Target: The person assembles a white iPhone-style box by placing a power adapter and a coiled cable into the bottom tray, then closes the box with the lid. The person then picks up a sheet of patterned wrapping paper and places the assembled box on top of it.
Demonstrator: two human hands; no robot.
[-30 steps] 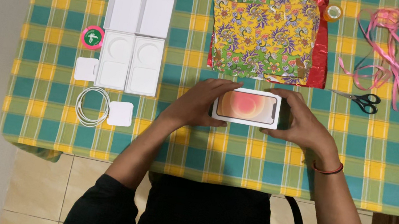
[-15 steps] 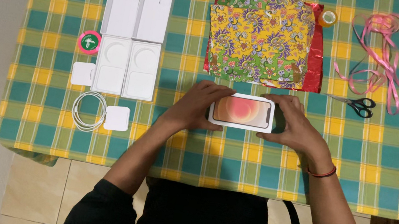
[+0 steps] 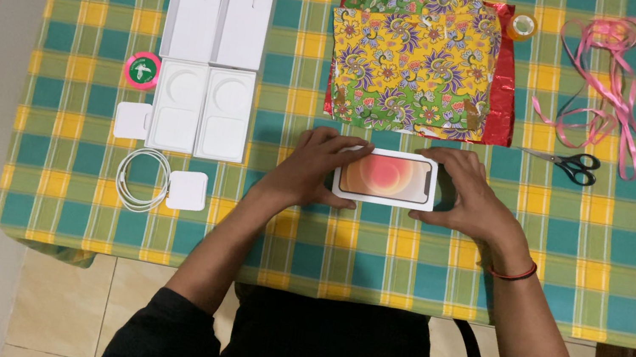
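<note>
Two hands meet at the middle of the counter, which wears a checked cloth of green, yellow and teal. In the head view, the left hand and the right hand clasp the short ends of a flat white box with a pinkish-orange picture on its lid; the fingers curl over its far edge and the thumbs sit on the near edge, so each hand is closed on the box. The box lies flat on the cloth, just below a stack of flowered wrapping paper with a red foil sheet showing at its right side. A roll of clear tape sits at the foil's upper right corner. Farther right, pink ribbon lies in loose loops, with black-handled scissors just under it. On the left of the counter are four white box trays laid side by side in two rows, a round pink and green sticker roll, a small white card, a coiled white cable and a white charger block touching the coil. A red band circles the right wrist.
</note>
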